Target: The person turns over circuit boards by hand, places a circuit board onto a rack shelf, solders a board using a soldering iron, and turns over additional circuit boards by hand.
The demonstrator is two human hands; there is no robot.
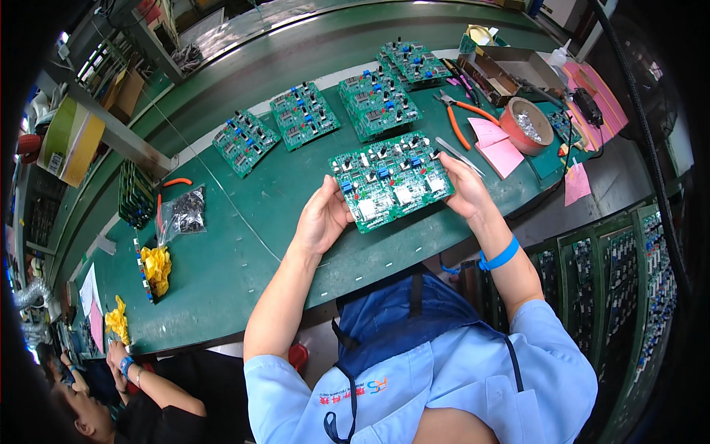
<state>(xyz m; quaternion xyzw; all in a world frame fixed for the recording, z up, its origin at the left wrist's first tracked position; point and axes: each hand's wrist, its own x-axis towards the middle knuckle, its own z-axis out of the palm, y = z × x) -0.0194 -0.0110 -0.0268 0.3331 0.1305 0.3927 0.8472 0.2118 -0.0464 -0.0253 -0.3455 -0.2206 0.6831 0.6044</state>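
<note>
A green circuit board (390, 181) crowded with small parts is held up over the green bench mat, tilted toward me. My left hand (325, 214) grips its left edge, thumb on top and fingers partly hidden beneath. At the board's right edge, my right hand (464, 186) closes on the upper corner. A blue wrist strap (500, 255) circles my right wrist. Behind the held board lie a single board (245, 143), another board group (303, 115), a taller stack of boards (379, 103) and one more stack (414, 63) at the far right.
Orange-handled pliers (457, 126), tweezers (458, 157), pink paper slips (497, 148) and a round orange container (526, 126) sit on the right. Leftward are a bag of dark parts (185, 212) and crumpled yellow material (156, 270). Another person (148, 392) works at lower left; board racks (614, 281) stand right.
</note>
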